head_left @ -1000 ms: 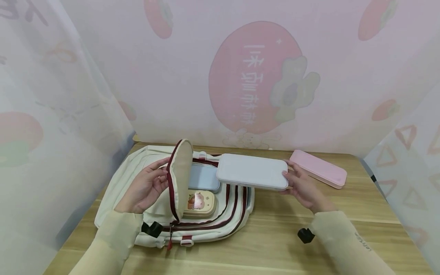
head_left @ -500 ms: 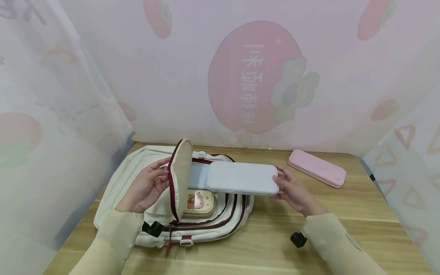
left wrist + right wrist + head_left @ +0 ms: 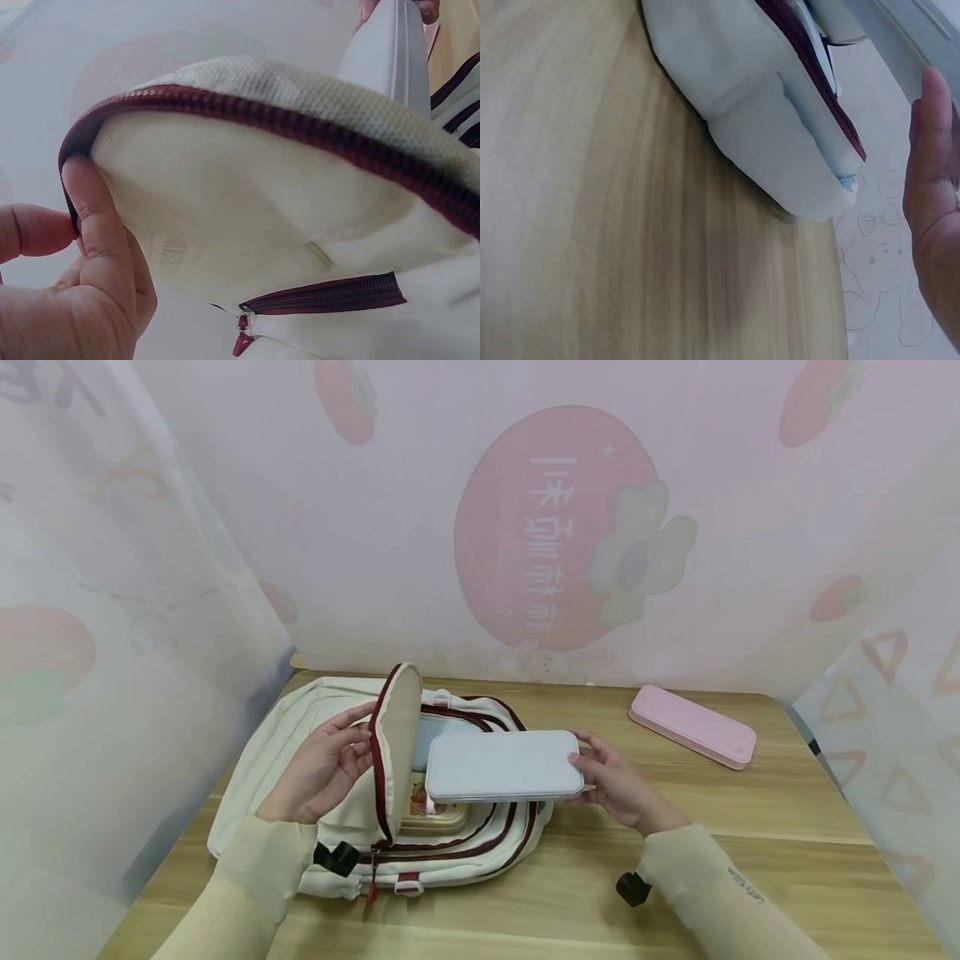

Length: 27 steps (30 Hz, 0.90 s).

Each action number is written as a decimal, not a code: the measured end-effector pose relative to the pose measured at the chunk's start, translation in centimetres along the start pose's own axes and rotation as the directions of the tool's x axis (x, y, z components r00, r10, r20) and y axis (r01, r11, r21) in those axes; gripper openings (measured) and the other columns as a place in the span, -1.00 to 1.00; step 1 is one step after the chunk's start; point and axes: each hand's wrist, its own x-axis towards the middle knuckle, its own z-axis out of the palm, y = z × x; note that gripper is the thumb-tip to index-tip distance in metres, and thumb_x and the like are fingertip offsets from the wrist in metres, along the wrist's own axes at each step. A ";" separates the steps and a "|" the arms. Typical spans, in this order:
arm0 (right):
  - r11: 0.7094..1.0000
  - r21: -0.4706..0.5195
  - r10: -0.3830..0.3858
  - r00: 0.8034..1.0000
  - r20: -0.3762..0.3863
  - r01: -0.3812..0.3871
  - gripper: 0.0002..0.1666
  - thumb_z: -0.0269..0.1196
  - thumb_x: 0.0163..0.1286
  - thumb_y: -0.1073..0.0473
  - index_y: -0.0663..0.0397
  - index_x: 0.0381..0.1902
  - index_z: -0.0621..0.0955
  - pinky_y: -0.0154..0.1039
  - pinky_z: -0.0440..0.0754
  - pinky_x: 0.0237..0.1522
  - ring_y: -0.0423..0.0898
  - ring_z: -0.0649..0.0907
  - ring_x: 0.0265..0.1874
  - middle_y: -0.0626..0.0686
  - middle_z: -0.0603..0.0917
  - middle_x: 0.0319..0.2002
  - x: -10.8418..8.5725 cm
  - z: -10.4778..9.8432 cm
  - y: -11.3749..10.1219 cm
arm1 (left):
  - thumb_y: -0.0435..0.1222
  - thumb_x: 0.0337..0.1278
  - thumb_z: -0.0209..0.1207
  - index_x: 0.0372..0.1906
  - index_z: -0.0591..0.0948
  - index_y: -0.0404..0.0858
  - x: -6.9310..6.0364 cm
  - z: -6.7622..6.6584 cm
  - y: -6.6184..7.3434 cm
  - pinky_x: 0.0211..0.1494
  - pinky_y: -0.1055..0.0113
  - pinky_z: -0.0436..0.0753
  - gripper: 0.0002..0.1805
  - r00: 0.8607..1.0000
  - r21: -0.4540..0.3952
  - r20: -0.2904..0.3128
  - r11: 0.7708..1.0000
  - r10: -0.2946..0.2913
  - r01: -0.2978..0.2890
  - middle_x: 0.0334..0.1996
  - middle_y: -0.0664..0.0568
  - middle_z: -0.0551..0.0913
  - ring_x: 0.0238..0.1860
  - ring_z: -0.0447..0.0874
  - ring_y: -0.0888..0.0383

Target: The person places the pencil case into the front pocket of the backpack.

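Observation:
A cream backpack (image 3: 300,710) with dark red zips lies on the table, its front flap (image 3: 401,735) raised. The left hand (image 3: 322,768) pinches the flap's zipped edge; in the left wrist view thumb and finger of the hand (image 3: 90,262) meet on that edge. The right hand (image 3: 618,781) grips the right end of a white flat case (image 3: 504,764), held above the bag's opening. Inside the bag are a light blue case (image 3: 442,727) and a cream case with a printed picture (image 3: 442,817), both partly covered by the white case.
A pink case (image 3: 693,725) lies at the back right of the wooden table (image 3: 675,893). Printed curtains (image 3: 375,552) hang behind and at both sides. A red zip pull (image 3: 372,893) hangs at the bag's near side.
The right hand has carried the white case left and slightly nearer, from the bag's right side to over the printed case. The left hand and flap have barely moved.

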 end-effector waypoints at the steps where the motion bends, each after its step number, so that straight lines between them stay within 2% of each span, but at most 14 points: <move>1: 1.000 -0.001 0.002 1.000 0.001 -0.002 -0.31 0.03 0.64 0.25 0.22 0.60 0.08 -0.05 0.74 -0.19 -0.09 0.69 -0.14 0.29 0.42 0.31 0.0 0.1 0.1 | -0.60 0.52 -0.19 0.23 0.53 -0.28 0.0 0.0 0.0 -0.10 0.36 0.69 -0.58 1.000 0.001 0.001 1.000 0.000 0.000 -0.15 -0.06 0.67 -0.22 0.70 0.17; 11: 1.000 0.016 0.014 1.000 0.010 -0.014 -0.33 0.03 0.64 0.26 0.23 0.59 0.10 0.02 0.75 -0.17 -0.07 0.69 -0.15 0.29 0.44 0.29 0.2 1.0 1.0 | -0.59 0.52 -0.18 0.22 0.53 -0.25 0.1 0.3 0.0 -0.10 0.36 0.69 -0.59 0.999 0.010 -0.035 1.000 -0.024 0.025 -0.19 -0.05 0.65 -0.24 0.69 0.17; 20: 0.998 0.051 0.037 0.999 0.019 -0.038 -0.31 0.04 0.63 0.26 0.21 0.59 0.10 -0.11 0.75 -0.26 -0.07 0.68 -0.13 0.36 0.36 0.35 0.5 2.1 1.8 | -0.61 0.50 -0.18 0.19 0.55 -0.26 0.3 0.4 0.0 -0.09 0.35 0.69 -0.59 0.999 -0.001 -0.038 1.000 -0.029 0.029 -0.17 -0.07 0.65 -0.25 0.69 0.16; 27: 0.996 0.076 0.035 0.998 0.046 -0.038 -0.33 0.02 0.64 0.26 0.22 0.58 0.09 -0.03 0.75 -0.20 -0.05 0.68 -0.09 0.37 0.29 0.42 0.5 2.3 2.3 | -0.60 0.51 -0.17 0.23 0.49 -0.28 0.3 0.6 -0.1 -0.10 0.35 0.69 -0.61 0.997 0.010 -0.062 0.999 -0.042 0.042 -0.19 -0.06 0.64 -0.26 0.68 0.16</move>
